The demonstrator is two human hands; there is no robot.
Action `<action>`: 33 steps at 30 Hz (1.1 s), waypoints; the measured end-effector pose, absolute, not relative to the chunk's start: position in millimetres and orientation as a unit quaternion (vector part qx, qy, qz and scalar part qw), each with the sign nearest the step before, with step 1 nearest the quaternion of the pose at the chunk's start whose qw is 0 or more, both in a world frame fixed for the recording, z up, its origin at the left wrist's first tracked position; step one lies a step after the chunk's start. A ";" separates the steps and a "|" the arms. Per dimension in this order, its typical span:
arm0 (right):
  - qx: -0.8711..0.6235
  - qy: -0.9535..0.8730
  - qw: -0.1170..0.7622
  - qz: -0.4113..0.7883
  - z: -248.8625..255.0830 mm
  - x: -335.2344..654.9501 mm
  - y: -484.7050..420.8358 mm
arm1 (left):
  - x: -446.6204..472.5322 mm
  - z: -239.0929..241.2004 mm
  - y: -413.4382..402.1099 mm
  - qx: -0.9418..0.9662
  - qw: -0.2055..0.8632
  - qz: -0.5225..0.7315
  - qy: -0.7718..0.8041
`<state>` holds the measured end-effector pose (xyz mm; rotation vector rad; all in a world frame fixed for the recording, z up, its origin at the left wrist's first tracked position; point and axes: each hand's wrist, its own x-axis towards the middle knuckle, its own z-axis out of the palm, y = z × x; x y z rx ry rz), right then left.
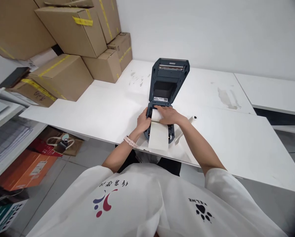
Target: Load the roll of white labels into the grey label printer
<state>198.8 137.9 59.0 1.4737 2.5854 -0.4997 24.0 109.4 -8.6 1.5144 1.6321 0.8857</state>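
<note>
A dark blue-grey label printer (170,92) stands on the white table with its lid tipped up and back. Inside its base lies a white label roll (155,115), and a strip of label paper (158,136) runs from it over the front toward me. My left hand (144,121) is closed on the printer's left side, near the roll. Across the roll's right part reaches my right hand (167,114), fingers at its far side and thumb at its near side. The roll's right end is hidden under that hand. A small paper roll with a dark core (194,118) lies by my right forearm, partly covered.
Cardboard boxes with yellow tape (70,31) are stacked at the back left. The white table (211,141) meets a wall behind and has its edge close to my body. On the lower left, an orange box (30,169) rests on the floor beside a shelf.
</note>
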 end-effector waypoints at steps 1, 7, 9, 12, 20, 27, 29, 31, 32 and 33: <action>0.491 0.852 0.087 -0.161 61.0 193.6 143.4 | 24.1 -8.1 109.1 0.586 0.368 0.346 0.634; 0.439 0.856 0.025 -0.272 85.0 205.6 144.8 | 23.3 -2.2 103.9 0.594 0.385 0.378 0.597; 0.394 0.858 -0.056 -0.325 99.4 231.1 137.2 | 22.8 -2.3 103.2 0.594 0.384 0.381 0.595; 0.387 0.836 -0.194 -0.338 119.4 281.0 128.5 | 22.0 -5.5 104.1 0.586 0.387 0.380 0.602; 0.563 0.651 -0.353 -0.368 71.1 380.7 178.2 | 21.1 -12.9 106.2 0.569 0.406 0.398 0.594; 0.617 0.574 -0.375 -0.386 -5.1 380.2 230.6 | 20.7 -14.3 106.7 0.565 0.413 0.395 0.596; 0.621 0.567 -0.380 -0.385 -13.8 384.8 225.1 | 20.4 -13.9 106.0 0.567 0.414 0.398 0.590; 0.610 0.555 -0.401 -0.399 -19.1 397.6 206.9 | 20.4 -13.4 105.2 0.567 0.414 0.401 0.589; 0.600 0.548 -0.415 -0.410 -21.3 406.0 193.8 | 20.4 -13.2 104.9 0.566 0.413 0.402 0.589; 0.588 0.542 -0.425 -0.424 -23.6 414.3 179.0 | 20.6 -13.1 104.7 0.566 0.412 0.402 0.589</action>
